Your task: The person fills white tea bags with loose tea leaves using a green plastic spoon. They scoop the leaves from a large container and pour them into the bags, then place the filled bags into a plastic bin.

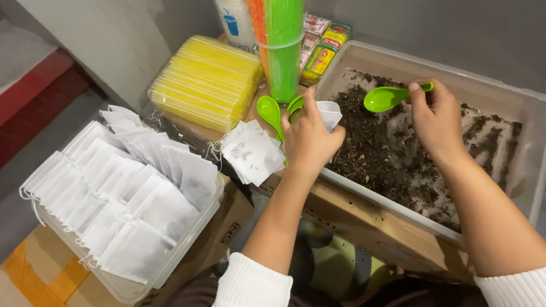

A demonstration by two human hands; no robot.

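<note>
My right hand [435, 118] grips the handle of a bright green plastic spoon [390, 98], fingers curled tight round it, the bowl pointing left and hovering just above the dark loose dried leaves [378, 153] that lie in the translucent rectangular plastic tub [541, 131]. My left hand [309, 139] is clenched round a small white mesh drawstring pouch [329, 112], holding it upright at the tub's near-left rim, just beside the spoon's bowl.

I count three green spoons in all: the one I hold and two spare green spoons [270, 112] lying just left of my left hand, one mostly hidden behind it. A small loose heap of empty white pouches [253, 153] rests on the brown cardboard box [359, 223] beneath my left wrist. Further left, a clear shallow plastic tray [143, 287] holds rows of many filled white pouches [127, 197], too overlapped to count. Behind stand one pack of yellow plastic strips [208, 82] and one stack of green and orange plastic cups [277, 29].
</note>
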